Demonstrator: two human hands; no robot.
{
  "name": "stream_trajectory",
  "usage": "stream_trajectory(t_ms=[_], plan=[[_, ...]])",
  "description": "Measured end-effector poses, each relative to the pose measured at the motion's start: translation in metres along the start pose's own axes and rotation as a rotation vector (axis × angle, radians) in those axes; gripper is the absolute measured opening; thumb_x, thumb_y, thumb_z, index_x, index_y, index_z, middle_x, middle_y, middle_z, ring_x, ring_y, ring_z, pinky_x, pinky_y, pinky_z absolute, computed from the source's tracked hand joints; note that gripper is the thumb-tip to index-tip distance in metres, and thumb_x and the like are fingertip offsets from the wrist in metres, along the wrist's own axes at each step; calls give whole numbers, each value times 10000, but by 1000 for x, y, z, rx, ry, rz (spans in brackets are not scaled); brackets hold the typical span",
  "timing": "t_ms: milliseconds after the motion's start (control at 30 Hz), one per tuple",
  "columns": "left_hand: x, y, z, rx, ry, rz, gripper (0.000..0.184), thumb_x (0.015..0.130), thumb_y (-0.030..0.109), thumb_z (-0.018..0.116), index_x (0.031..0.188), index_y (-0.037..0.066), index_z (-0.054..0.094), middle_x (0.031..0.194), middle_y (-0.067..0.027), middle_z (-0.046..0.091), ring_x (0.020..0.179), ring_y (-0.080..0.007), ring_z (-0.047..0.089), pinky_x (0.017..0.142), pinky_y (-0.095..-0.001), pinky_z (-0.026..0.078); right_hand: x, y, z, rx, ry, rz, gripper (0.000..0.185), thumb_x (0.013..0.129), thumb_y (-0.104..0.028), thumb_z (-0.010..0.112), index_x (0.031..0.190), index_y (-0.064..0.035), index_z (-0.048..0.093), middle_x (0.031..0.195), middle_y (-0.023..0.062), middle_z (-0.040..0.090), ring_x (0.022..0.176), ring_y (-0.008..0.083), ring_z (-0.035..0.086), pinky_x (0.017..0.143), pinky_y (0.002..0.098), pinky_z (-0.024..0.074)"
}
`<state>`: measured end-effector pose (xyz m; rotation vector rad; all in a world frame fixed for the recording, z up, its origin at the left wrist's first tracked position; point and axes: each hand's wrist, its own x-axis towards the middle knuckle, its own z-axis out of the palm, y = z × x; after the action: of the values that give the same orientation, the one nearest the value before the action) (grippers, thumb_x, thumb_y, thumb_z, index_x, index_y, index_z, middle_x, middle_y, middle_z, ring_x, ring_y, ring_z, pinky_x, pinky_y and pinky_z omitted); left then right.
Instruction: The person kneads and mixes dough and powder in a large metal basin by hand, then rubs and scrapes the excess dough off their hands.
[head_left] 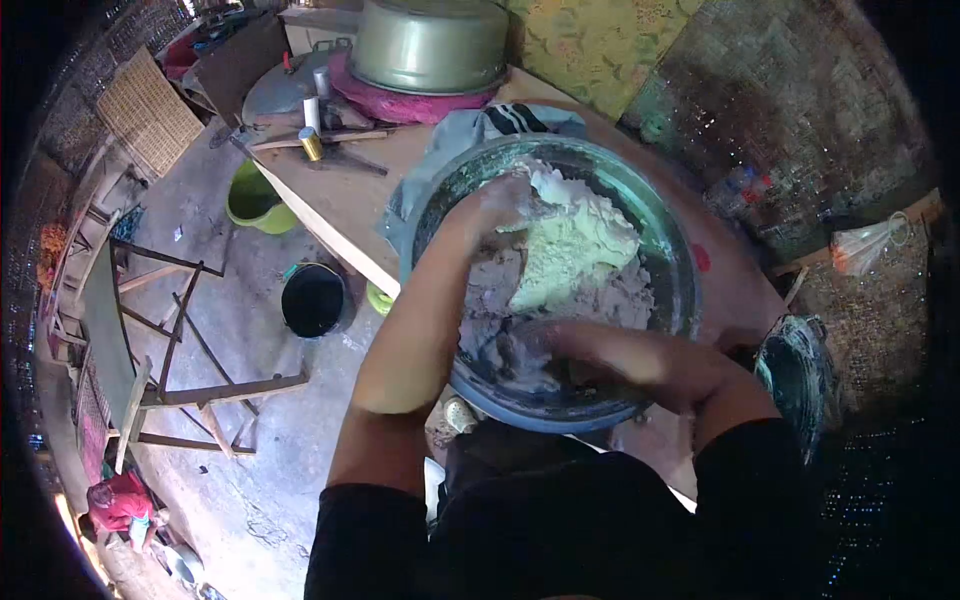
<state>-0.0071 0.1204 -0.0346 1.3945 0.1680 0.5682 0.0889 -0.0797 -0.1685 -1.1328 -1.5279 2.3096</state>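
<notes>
A wide round basin (pixel 672 235) stands on the table in front of me. Inside it is a pale, lumpy mass of dough (pixel 575 250), with greyer, looser dough or flour mixture (pixel 615 300) spread around and under it. My left hand (pixel 508 203) reaches over to the far left side of the dough, its fingers bent round the edge of the pale lump. Low in the near left part of the basin, my right hand (pixel 525 355) is pushed into the mixture. Shadow and blur hide its fingers.
A grey cloth (pixel 450 150) lies under the basin's far side. Behind stands a large metal pot (pixel 430 45) on a pink base. A small gold-coloured can (pixel 311 145) is near the table edge. On the floor are a black bucket (pixel 313 300), a green tub (pixel 255 198) and a wooden frame (pixel 180 330). A person in red (pixel 125 505) crouches lower left.
</notes>
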Motion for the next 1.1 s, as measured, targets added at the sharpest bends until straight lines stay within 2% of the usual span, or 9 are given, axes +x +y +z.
stream_trajectory(t_ms=[100,233,433,533,600,667,867,933,1100], plan=[[-23,51,30,636,49,-272,324,909,314,447,1109,84,557,1035,-129,602,912,-249,584,760,-346,488,-59,-11,31,382,-21,32,269,740,-178,645,961,-37,586,821,55,593,634,120,551,593,254,454],[-33,48,31,210,226,-435,314,876,302,434,1068,91,566,880,-64,583,756,-167,531,655,-332,439,-137,-84,68,509,492,168,235,787,-195,610,971,-52,575,787,13,568,698,142,547,640,304,442],[-46,88,46,-63,252,-454,263,853,272,544,1036,93,600,889,-48,619,715,-171,562,634,-362,470,-107,-52,51,-82,217,-5,152,823,-210,582,877,-70,557,765,27,542,727,156,536,669,329,429],[-15,44,15,1035,29,26,272,850,293,538,1032,101,604,913,-49,621,747,-175,566,682,-339,469,-33,31,24,435,-17,-204,165,711,-176,649,726,-63,530,686,49,547,588,174,508,534,324,409],[-17,44,17,692,49,-179,298,856,309,520,1065,108,586,968,-40,614,797,-163,570,723,-321,477,11,-23,48,746,-33,-354,139,706,-134,645,709,-64,524,662,55,530,576,196,512,517,324,401],[-14,38,13,789,119,-73,345,836,321,550,1083,80,560,985,-96,608,853,-212,570,776,-338,463,83,-28,37,-626,684,-704,72,702,-70,613,720,-60,544,655,62,531,576,206,505,517,323,401],[-21,35,35,697,221,-55,419,810,328,592,1105,39,523,1006,-174,604,928,-282,569,851,-360,442,105,30,9,-309,171,-532,82,704,-8,546,718,-80,509,625,63,509,597,185,476,510,304,391],[-36,50,43,463,276,-182,403,816,317,591,1101,40,525,1002,-168,607,919,-278,568,848,-358,443,17,-12,36,410,-167,-43,125,830,-104,485,720,-51,454,765,83,531,684,184,514,607,310,417],[-33,64,26,587,114,-109,363,832,283,570,1110,51,538,1007,-140,613,895,-247,563,828,-355,445,-134,-69,51,-209,-42,-398,105,830,-151,493,747,-108,445,712,-7,425,672,100,399,596,259,357]])
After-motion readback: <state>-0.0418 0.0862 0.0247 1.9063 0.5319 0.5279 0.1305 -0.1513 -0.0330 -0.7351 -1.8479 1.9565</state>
